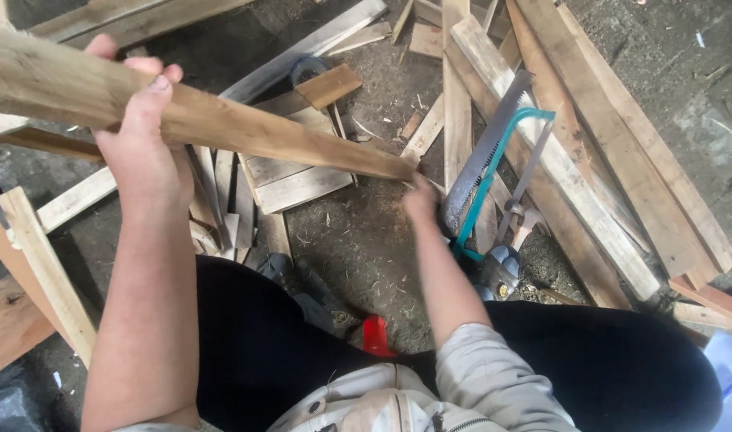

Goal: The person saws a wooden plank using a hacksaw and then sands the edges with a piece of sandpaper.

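Note:
My left hand (142, 136) grips a long rough wooden plank (246, 132) near its thick upper-left end. The plank slopes down to the right and narrows to a point. My right hand (420, 200) is down at that pointed tip, fingers closed around it. Just right of this hand lies a bow saw (494, 160) with a teal frame, its blade resting across planks on the ground.
Loose planks and offcuts (294, 180) cover the dirt floor ahead. Long boards (590, 136) lie stacked at the right. A wooden frame piece (42, 264) stands at the left. My knees in dark trousers fill the bottom, with a red object (376, 336) between them.

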